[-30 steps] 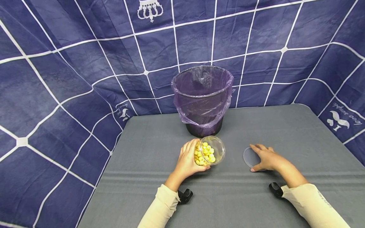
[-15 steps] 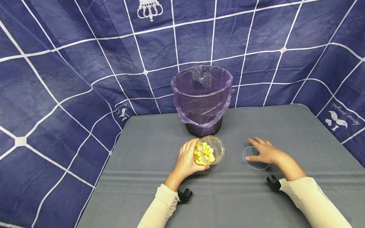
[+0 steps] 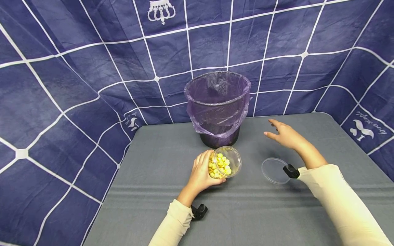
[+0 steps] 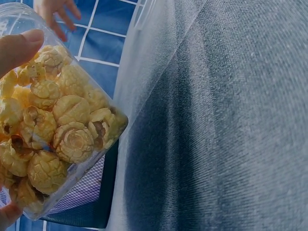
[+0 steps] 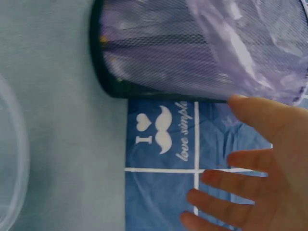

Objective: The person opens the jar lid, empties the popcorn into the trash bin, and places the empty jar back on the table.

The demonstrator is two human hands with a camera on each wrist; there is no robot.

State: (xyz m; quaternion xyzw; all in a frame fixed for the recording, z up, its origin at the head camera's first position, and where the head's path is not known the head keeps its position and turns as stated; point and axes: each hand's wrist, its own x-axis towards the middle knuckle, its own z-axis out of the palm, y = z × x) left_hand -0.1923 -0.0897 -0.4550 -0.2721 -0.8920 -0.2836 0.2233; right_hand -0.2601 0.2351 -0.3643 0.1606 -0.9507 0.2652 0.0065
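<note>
A clear plastic jar [image 3: 227, 162] of yellow popcorn is tilted, its mouth toward the right, in the grip of my left hand [image 3: 201, 172]. The left wrist view shows the popcorn [image 4: 62, 115] through the clear wall, with a thumb and fingertips around the jar. My right hand [image 3: 286, 135] is raised over the table with spread fingers and nothing in it. Below it a round clear lid [image 3: 275, 171] lies flat on the table, partly overlapped by the wrist camera. The right wrist view shows the lid's rim [image 5: 19, 144] at its left edge.
A black mesh wastebasket [image 3: 220, 118] with a purple plastic liner [image 3: 192, 109] stands upright behind the jar. Grey cloth covers the table [image 3: 147, 164]. A blue curtain [image 3: 123, 61] with white lines hangs around the back and sides.
My right hand has let go of the lid, lifted and moved away toward the back, leaving the lid on the table. My left hand and the jar have stayed nearly still.
</note>
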